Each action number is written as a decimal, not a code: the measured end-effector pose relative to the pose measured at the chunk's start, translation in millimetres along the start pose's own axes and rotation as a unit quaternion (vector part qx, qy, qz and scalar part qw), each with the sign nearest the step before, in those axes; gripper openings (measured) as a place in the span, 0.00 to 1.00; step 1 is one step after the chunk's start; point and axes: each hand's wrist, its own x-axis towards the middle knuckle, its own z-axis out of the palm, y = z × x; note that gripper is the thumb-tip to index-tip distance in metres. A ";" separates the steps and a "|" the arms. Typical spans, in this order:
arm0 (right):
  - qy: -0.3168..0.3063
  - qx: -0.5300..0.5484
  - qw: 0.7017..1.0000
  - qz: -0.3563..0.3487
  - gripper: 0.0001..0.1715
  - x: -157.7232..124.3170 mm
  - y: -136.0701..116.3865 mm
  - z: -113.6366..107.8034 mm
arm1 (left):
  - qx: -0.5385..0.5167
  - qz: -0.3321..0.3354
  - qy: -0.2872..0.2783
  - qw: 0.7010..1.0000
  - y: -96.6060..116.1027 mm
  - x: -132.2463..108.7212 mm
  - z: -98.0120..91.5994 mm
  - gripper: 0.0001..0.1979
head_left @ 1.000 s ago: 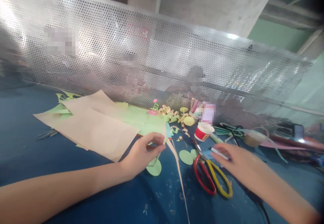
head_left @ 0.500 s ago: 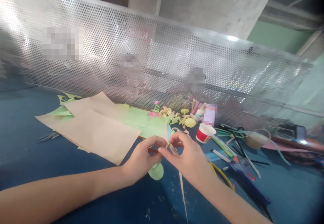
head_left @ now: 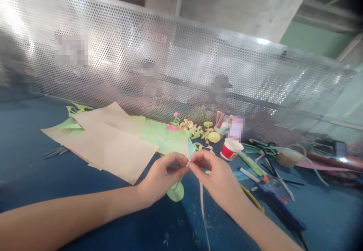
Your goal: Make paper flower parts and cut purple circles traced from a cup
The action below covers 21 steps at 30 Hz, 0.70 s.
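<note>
My left hand (head_left: 159, 177) and my right hand (head_left: 217, 179) meet over the blue table (head_left: 42, 175), fingertips pinched together on a thin tan paper strip (head_left: 202, 201) that hangs down toward me. A green paper disc (head_left: 176, 192) on a thin stem sits just below my left fingers; I cannot tell whether it is held. Both hands are closed in a pinch.
Large tan paper sheets (head_left: 104, 145) and light green paper (head_left: 159, 135) lie at the left. A red and white cup (head_left: 230, 149), paper curls (head_left: 198, 131), pens and sticks (head_left: 263, 164) crowd the right. A yellow scissor handle (head_left: 251, 198) shows behind my right wrist. A perforated metal screen (head_left: 170, 65) backs the table.
My right hand left the scissors at the right and came to the left hand. It now pinches the strip, and the two hands have drawn closer together.
</note>
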 end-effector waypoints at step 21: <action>-0.019 0.030 0.999 -0.014 0.08 0.6 -1.2 -5.2 | 0.007 0.014 -0.002 1.000 1.1 -0.5 -0.4 0.04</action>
